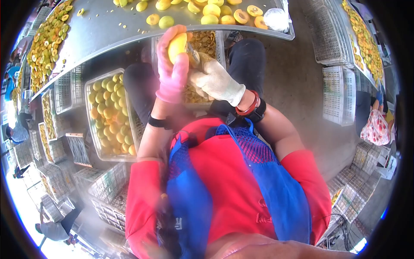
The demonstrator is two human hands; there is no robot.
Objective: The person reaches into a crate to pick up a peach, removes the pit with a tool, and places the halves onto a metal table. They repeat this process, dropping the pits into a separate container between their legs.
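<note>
My left hand, in a pink glove, holds a yellow fruit upright between thumb and fingers. Close against it on the right is my right hand, in a white glove, closed on a small metal tool whose end meets the fruit's side. Both hands are over a crate of cut fruit pieces between my knees, just below the edge of a metal table. Whole and halved fruits lie on that table. The tool's exact shape is partly hidden by the fingers.
A crate full of yellow-green fruit stands left of my leg. Below it is an empty-looking crate. Stacked crates and another fruit-covered table are at the right. A clear plastic bundle sits at the table corner. Other people work at both sides.
</note>
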